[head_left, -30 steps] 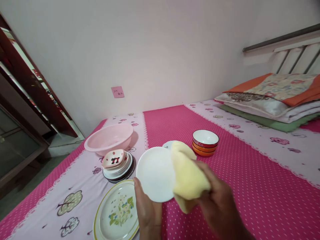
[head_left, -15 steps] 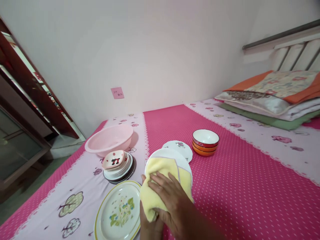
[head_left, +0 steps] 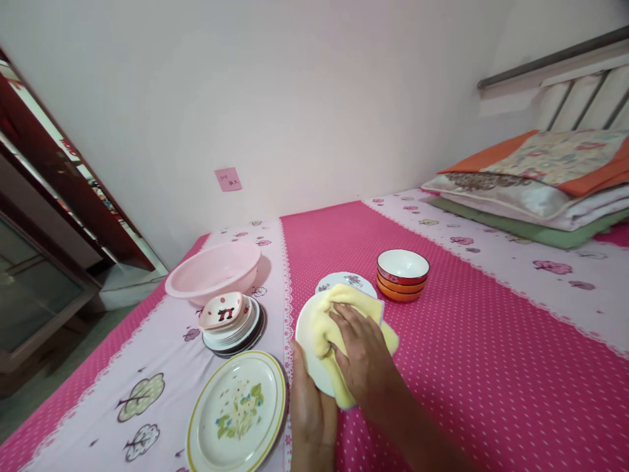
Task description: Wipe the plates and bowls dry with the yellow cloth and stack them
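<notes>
My left hand (head_left: 307,410) grips the lower edge of a plain white plate (head_left: 308,351), holding it tilted above the bed. My right hand (head_left: 362,354) presses a yellow cloth (head_left: 327,321) flat against the plate's face, fingers spread over the cloth. The cloth hides most of the plate. Just behind the plate lies a small white plate with a flower print (head_left: 345,283).
A flowered plate with a yellow rim (head_left: 237,412) lies at the lower left. Behind it stands a stack of plates topped by a red spotted dish (head_left: 230,319), then a pink basin (head_left: 213,271). Stacked red and orange bowls (head_left: 402,273) sit right; folded bedding (head_left: 540,190) far right.
My right hand came down with the yellow cloth onto the white plate and has slid across its face to the right. The left hand keeps hold of the plate.
</notes>
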A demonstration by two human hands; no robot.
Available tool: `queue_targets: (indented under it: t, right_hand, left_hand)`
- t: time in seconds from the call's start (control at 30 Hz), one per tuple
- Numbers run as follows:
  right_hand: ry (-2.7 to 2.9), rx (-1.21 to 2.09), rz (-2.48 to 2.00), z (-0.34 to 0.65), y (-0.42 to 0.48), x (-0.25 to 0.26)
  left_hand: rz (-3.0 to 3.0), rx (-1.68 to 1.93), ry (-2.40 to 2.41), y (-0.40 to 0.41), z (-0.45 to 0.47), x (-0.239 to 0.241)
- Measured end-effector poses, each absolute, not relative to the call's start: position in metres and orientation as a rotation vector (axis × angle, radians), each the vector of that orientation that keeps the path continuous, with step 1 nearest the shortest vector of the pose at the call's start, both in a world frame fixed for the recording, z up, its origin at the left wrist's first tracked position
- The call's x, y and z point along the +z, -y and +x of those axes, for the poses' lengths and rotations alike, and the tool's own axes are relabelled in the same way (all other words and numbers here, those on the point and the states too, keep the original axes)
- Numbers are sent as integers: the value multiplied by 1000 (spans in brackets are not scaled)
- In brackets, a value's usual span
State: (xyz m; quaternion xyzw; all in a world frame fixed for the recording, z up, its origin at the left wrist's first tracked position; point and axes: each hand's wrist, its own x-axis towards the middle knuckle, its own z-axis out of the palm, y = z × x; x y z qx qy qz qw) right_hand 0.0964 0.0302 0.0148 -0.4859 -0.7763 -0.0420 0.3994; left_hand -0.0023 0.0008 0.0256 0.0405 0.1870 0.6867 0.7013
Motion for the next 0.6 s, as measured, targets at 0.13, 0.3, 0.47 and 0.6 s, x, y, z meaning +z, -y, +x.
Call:
queue_targets:
  t: [0.13,0.3,0.47,0.6]
  right_hand:
    - [2075,-126,-1175,103,-14,19]
    - [2198,38,-1015,102,20,45]
    - [2149,207,-896,96,33,62]
    - [2043,189,-924,86,15,48]
  left_hand:
    - [52,1681,-579,-2,-11,38]
    - [-29,1687,-712,1,-28,47]
    - [-19,1455,-588,6,-31,38]
    - [51,1509,-521,3,-18,27]
